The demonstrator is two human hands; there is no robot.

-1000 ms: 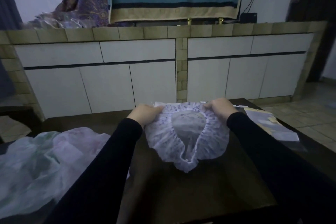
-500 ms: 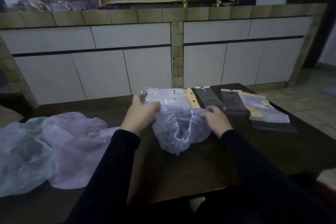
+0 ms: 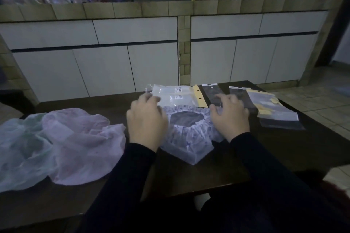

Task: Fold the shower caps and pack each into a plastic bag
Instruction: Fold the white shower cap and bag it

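Note:
A white shower cap with a blue print (image 3: 189, 139) lies on the dark table (image 3: 280, 149), its elastic opening facing up. My left hand (image 3: 145, 121) rests on the cap's left rim and is blurred. My right hand (image 3: 230, 116) presses on the right rim with its fingers spread. Just behind the cap lie packed bags with a yellow header (image 3: 178, 96). An empty clear plastic bag (image 3: 211, 91) lies beyond my right hand. More bags (image 3: 274, 112) are stacked to the right.
A pink shower cap (image 3: 79, 138) and a pale green one (image 3: 19, 149) lie loose on the table's left. White cabinets with a tiled top (image 3: 132, 58) stand behind the table. A tiled floor (image 3: 325, 104) shows at the right.
The cap was held up stretched between both hands, then lowered. It now lies flat on the table with my hands on its rim. The camera has tilted down.

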